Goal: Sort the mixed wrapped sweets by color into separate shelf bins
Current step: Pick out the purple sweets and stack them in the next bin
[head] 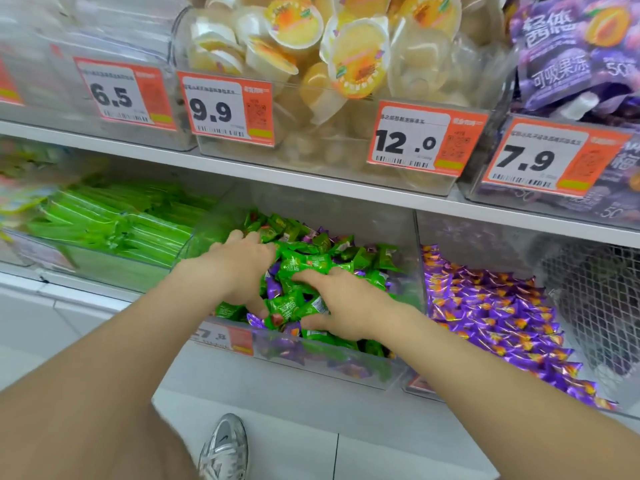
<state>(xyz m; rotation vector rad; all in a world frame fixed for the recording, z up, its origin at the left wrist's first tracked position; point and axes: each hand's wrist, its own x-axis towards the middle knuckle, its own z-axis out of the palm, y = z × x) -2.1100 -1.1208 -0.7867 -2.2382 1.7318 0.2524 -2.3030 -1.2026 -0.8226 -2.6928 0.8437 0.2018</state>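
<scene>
Both hands down in the mixed bin [311, 358], middle of the lower shelf.

Left hand [239, 268]: curled over the green sweets [301, 265], fingertips buried in the pile. Can't tell whether gripping anything.

Right hand [346, 303]: splayed and flat, forefinger and thumb spread across the wrappers. Pressing rather than pinching, nothing visibly held.

Key geometry:
- Purple strays [273, 289] wedged in the gap between the two hands, half under green. More showing low at the front wall, beneath the right thumb.
- Destination is the all-purple pile [491, 313], immediately right of the right hand, just past the clear divider [419, 271].
- Right hand clearly nearer. Left hand on the far side, with the right forearm in between (awkward to cross over).
- Left of the left hand: only green stick packs [121, 230], no match for either wrapper as far as can be judged.

Long axis of the strays: can't call it, crumpled and mostly covered.

Likely plan: hold green back with the left, pick purple with the right, short hop rightward over the divider.

Risk: dragging green along in the same grab.

Plenty of purple in the mix, so sorting judged far from done.
</scene>
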